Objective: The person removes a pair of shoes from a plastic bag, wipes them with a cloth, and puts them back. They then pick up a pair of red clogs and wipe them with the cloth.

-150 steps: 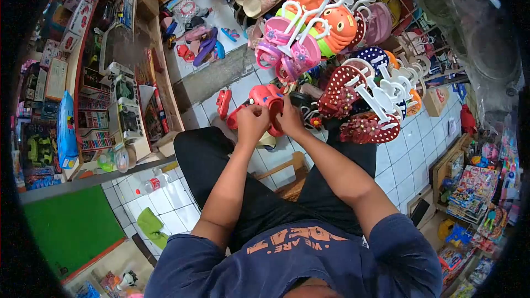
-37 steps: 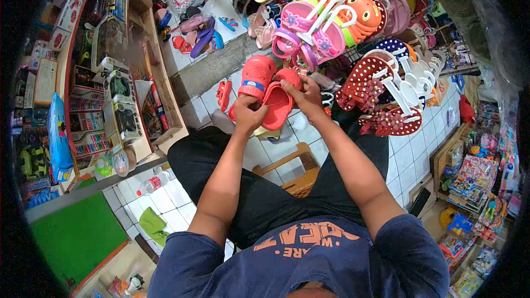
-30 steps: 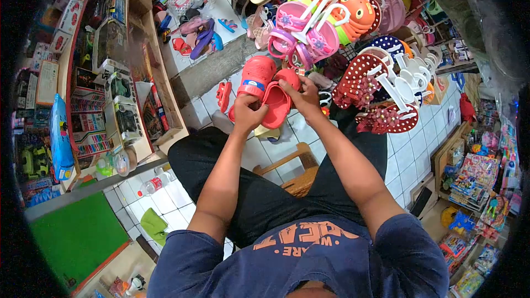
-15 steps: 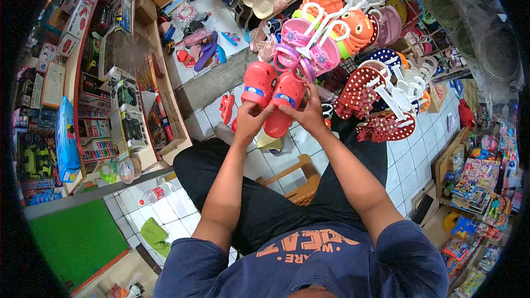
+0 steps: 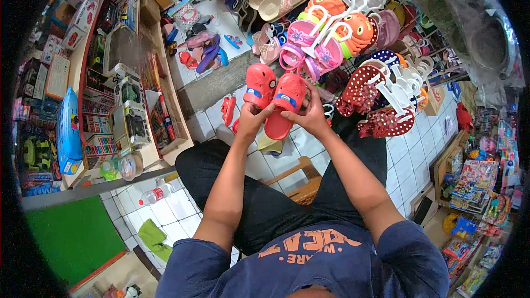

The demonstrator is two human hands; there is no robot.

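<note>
My left hand (image 5: 252,121) is closed on the heel end of a red clog (image 5: 260,81) with a blue band and an eye-like spot. Beside it, my right hand (image 5: 311,113) grips the matching red clog (image 5: 289,89), its thumb on the heel part and its fingers along the outer side. The two clogs are held side by side, toes pointing away from me. Just beyond them hang pink and purple sandals (image 5: 305,32) on a white hanger. Another pair of red sandals (image 5: 228,111) lies on the floor to the left.
Polka-dot shoes (image 5: 361,89) hang on white hangers at right, near orange clogs (image 5: 358,32). Boxed goods fill a wooden shelf (image 5: 175,102) at left. A low wooden stool (image 5: 303,185) stands between my legs; a plastic bottle (image 5: 157,193) and green cloth (image 5: 154,239) lie on the tiles.
The view has shifted slightly. Both hands keep hold of the red clogs, which have moved very little.
</note>
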